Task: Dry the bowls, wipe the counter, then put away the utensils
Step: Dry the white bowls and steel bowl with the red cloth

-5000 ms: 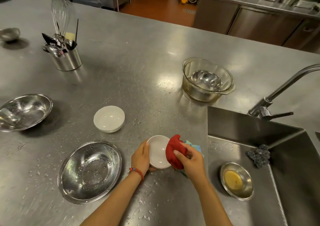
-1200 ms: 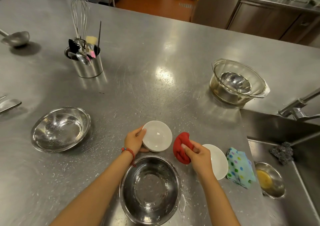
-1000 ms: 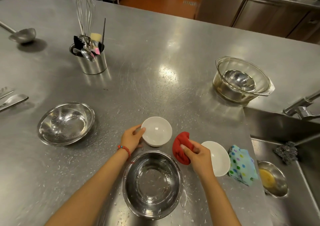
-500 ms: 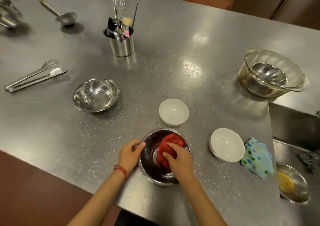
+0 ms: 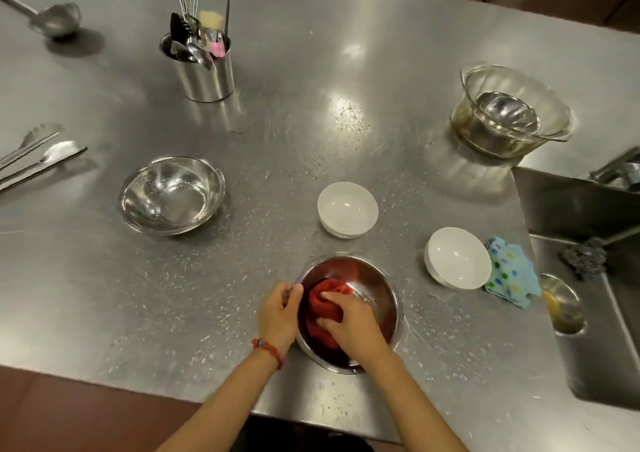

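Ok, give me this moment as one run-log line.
step: drying steel bowl | right hand: pressing red cloth inside bowl | left hand: steadying rim | counter: wet | tongs, ladle: still out

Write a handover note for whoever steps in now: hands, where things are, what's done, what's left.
Left hand: grips the rim of the steel mixing bowl at the counter's near edge.
Right hand: inside that bowl, pressing the red cloth against the wall.
Two white ceramic bowls sit upright beside it; whether dry, cannot tell.
Second steel bowl on the left looks beaded with water.
Steel counter is covered in droplets, not wiped.
Metal tongs and ladle lie loose at far left; cylindrical steel utensil holder stands at the back.
Left: finish bowls, wipe, stow utensils.
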Demonstrator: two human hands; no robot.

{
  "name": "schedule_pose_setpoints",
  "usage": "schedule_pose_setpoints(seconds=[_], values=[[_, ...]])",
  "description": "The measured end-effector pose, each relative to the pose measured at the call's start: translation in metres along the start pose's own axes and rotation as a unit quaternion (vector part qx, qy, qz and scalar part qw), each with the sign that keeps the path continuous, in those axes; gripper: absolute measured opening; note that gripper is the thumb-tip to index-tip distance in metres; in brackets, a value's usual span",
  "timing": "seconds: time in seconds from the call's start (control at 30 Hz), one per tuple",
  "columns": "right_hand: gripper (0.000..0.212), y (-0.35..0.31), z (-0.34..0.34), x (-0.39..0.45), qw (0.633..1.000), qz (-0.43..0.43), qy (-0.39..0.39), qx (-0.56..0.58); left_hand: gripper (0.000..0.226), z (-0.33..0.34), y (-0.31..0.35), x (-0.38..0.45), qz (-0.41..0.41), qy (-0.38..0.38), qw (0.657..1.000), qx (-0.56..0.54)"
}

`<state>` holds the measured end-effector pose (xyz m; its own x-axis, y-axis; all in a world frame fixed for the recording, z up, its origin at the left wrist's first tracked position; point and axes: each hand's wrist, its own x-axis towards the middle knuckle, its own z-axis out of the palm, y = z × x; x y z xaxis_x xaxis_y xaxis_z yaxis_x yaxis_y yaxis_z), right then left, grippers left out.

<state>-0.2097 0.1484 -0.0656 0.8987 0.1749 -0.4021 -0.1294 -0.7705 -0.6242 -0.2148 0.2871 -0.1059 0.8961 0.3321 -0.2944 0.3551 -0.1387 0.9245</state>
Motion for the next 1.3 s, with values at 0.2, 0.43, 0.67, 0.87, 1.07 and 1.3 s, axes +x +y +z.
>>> schedule_pose_setpoints(seconds=[0.2, 0.43, 0.67, 0.87, 1.07, 1.3], values=[[0.039, -0.025, 0.017, 0.01, 0.985, 0.041, 0.148, 0.076, 0.041, -0.011, 0.005, 0.004, 0.042, -0.038, 0.998, 0.029], [0.043, -0.002, -0.01, 0.002, 0.984, 0.081, 0.101, -0.119, 0.039, -0.008, 0.006, -0.001, 0.047, -0.014, 0.999, 0.021], [0.041, 0.001, 0.004, -0.016, 0.999, 0.007, 0.042, -0.015, 0.043, 0.003, 0.01, -0.013, 0.055, -0.018, 0.998, 0.023], [0.041, -0.006, -0.001, 0.01, 0.99, 0.029, 0.139, -0.021, 0.043, 0.002, 0.008, -0.018, 0.061, -0.009, 0.998, 0.003], [0.039, 0.017, -0.024, -0.003, 0.979, 0.05, 0.065, -0.188, 0.041, 0.004, 0.007, -0.014, 0.046, 0.021, 0.999, 0.0], [0.027, 0.008, -0.021, -0.027, 0.997, 0.006, -0.042, 0.063, 0.042, 0.013, 0.016, -0.018, 0.062, 0.024, 0.998, 0.012]])
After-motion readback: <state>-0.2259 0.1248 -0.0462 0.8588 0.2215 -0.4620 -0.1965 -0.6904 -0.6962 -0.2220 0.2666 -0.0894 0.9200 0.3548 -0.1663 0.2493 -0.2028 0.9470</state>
